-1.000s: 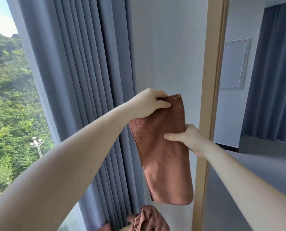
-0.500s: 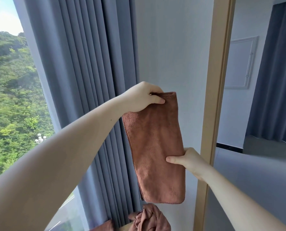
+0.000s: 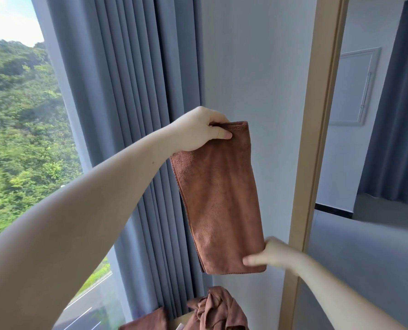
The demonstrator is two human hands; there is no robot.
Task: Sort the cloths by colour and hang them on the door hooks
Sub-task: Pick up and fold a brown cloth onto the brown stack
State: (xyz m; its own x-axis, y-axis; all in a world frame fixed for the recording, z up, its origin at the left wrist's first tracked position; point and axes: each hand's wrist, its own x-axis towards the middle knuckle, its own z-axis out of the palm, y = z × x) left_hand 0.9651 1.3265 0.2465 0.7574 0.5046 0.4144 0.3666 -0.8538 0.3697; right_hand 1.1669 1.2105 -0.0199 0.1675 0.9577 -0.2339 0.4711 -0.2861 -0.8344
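Note:
A folded brown cloth hangs in front of the white wall, held up at chest height. My left hand grips its top edge, thumb over the front. My right hand pinches the cloth's lower right corner, thumb on the front face. A crumpled brown cloth lies bunched at the bottom of the view, and another flat brown cloth shows beside it. No door hooks are visible.
Grey-blue curtains hang to the left, with a window on trees beyond. A tan door frame runs down the right, with a second room and more curtains behind it.
My right hand slid down the cloth's right edge from the middle to its bottom corner. The cloth now hangs straighter and flatter. My left hand kept its grip at the top.

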